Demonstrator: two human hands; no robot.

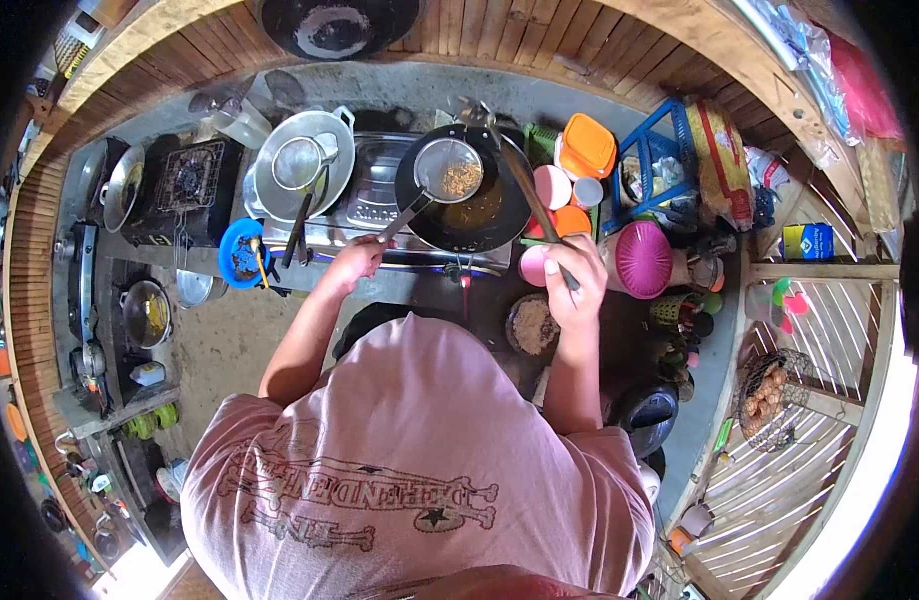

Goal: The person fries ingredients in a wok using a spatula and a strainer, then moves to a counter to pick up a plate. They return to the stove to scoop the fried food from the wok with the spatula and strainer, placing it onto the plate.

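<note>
Closed round the handle of a mesh strainer (447, 168) is my left hand (357, 262). The strainer holds small golden-brown bits and hangs over a dark wok (429, 222) with oil in it. My right hand (576, 275) grips the long handle of a metal ladle (519, 172), whose head is up past the wok's far rim. The wok sits on the steel gas stove (379, 170). Left of it, a large metal basin (343, 180) holds another strainer (297, 162) and a dark-handled utensil (301, 225).
A blue bowl (229, 262) with dark contents is at the left counter edge. Orange and pink containers (586, 146), a blue rack (644, 165) and a pink-lidded tub (641, 258) stand right of the wok. A bowl of pale crumbs (532, 325) lies near my right forearm.
</note>
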